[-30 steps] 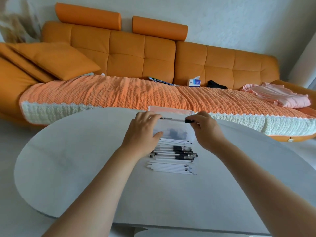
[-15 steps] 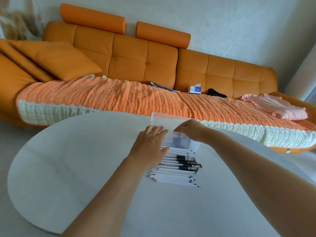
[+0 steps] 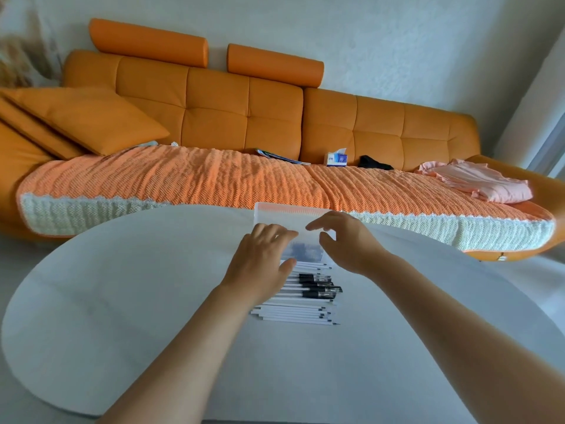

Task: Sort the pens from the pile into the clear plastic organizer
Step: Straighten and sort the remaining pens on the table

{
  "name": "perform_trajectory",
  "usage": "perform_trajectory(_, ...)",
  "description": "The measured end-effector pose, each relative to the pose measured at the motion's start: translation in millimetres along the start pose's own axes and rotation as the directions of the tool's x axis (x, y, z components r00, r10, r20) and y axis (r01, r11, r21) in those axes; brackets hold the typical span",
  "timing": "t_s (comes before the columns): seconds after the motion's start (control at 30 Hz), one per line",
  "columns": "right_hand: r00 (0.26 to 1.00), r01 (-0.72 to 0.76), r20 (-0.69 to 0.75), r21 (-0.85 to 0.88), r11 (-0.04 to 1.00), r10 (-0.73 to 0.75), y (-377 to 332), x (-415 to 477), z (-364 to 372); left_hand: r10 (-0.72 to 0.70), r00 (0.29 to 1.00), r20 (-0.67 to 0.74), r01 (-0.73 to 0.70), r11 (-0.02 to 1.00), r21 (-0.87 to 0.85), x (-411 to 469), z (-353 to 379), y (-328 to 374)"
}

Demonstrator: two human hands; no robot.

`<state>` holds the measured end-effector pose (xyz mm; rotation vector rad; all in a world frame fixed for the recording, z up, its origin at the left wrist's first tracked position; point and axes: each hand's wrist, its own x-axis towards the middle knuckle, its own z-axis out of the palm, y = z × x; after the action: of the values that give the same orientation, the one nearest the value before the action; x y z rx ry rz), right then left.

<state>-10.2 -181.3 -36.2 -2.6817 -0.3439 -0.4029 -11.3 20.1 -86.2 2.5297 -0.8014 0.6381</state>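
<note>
head-worn view, looking forward and down, table (image 3: 122,301) near

Clear plastic organizer (image 3: 290,221), smooth matt table (image 3: 153,286), knitted cloth throw (image 3: 183,182), leather-look sofa (image 3: 214,117)

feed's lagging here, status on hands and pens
Left hand grips organizer at its left end. Right hand open, empty, over organizer. Pen pile on table, beside it. Nothing blocking.
</note>
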Motion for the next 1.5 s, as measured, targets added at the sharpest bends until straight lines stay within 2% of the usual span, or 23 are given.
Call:
perform_trajectory(0.1,0.999,0.024,-0.045,0.043,0.999,-0.022,3.7,-30.4,0.0,0.027,1.000,0.006,-0.027,0.997,-0.069,-3.1,-1.8,14.8)
perform_trajectory(0.23,0.994,-0.070,0.089,0.013,0.997,0.068,19.5,-65.0,12.6,0.018,0.993,0.113,0.000,0.987,-0.158,-12.8,-0.8,33.8)
perform_trajectory(0.37,0.977,-0.115,0.167,-0.120,0.986,0.134,31.1,-83.8,14.2,0.013,0.977,0.211,0.020,0.989,-0.150,-25.2,5.6,44.7)
perform_trajectory(0.5,0.973,-0.123,0.180,-0.108,0.987,0.141,35.8,-90.2,15.9,0.041,0.958,0.283,-0.010,0.994,-0.112,-35.0,11.6,46.6)
perform_trajectory(1.03,0.975,-0.103,0.183,-0.125,0.987,0.125,35.4,-86.2,25.3,0.052,0.952,0.303,-0.041,0.998,-0.043,-41.1,18.3,49.4)
perform_trajectory(1.17,0.970,-0.103,0.207,-0.134,0.986,0.129,35.7,-89.2,22.6,0.110,0.953,0.281,-0.107,0.994,-0.026,-40.5,18.5,51.3)
perform_trajectory(1.27,0.971,-0.142,0.181,-0.079,0.987,0.154,38.2,-93.8,15.4,0.178,0.954,0.241,-0.187,0.982,0.015,-39.7,19.1,49.6)
perform_trajectory(1.37,0.973,-0.151,0.184,0.063,0.986,0.137,40.2,-97.9,6.3,0.212,0.957,0.200,-0.230,0.971,0.070,-39.4,21.7,49.2)
perform_trajectory(1.5,0.966,-0.193,0.215,0.221,0.956,0.145,39.1,-101.6,2.2,0.216,0.969,0.124,-0.224,0.973,0.059,-37.5,20.3,49.6)
